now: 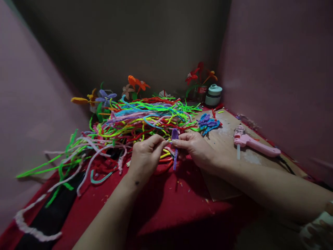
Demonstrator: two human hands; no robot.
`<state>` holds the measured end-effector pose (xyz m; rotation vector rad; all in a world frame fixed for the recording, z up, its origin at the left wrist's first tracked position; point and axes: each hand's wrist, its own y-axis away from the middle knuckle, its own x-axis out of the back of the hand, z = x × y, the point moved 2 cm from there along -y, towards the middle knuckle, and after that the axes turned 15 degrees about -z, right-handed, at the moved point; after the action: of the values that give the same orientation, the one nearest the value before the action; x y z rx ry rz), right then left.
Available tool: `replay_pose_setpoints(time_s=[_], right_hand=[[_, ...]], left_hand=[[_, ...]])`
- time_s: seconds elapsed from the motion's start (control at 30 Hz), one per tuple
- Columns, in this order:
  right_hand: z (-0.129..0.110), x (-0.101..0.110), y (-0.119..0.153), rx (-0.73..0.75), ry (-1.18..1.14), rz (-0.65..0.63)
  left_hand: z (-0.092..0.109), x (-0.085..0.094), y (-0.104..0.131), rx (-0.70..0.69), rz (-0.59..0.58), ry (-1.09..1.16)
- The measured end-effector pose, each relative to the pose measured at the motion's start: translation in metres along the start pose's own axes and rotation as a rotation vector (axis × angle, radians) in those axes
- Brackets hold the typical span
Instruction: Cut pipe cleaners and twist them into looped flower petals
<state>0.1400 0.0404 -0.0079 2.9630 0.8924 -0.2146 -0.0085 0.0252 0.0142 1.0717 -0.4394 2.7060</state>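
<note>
A purple pipe cleaner, bent into a narrow loop at the top with a tail hanging below, is held upright between my hands. My left hand pinches at its left side, thumb and fingertips pressed together. From the right, my right hand grips the loop's base between thumb and fingers. Both hands hover just above the red cloth. Right behind them lies a large heap of many-coloured pipe cleaners. A small bundle of blue and purple pipe cleaner pieces rests beyond my right hand.
A pink glue gun lies on a brown board at the right. Pipe-cleaner flowers, including orange and red ones, stand along the back. Beside them is a pale blue-lidded container. Walls close in on both sides.
</note>
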Motion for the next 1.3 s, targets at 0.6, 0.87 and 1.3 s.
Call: replay_pose_setpoints(time_s=[0.6, 0.87, 1.3], right_hand=[[0.007, 0.002, -0.006, 0.133, -0.360, 0.022], [0.002, 0.006, -0.006, 0.130, -0.178, 0.027], [0.005, 0.004, -0.007, 0.072, -0.308, -0.141]], left_hand=[[0.009, -0.042, -0.002, 0.221, -0.400, 0.888], [0.005, -0.022, -0.004, 0.289, -0.400, 0.622], [-0.001, -0.004, -0.003, 0.196, -0.036, 0.543]])
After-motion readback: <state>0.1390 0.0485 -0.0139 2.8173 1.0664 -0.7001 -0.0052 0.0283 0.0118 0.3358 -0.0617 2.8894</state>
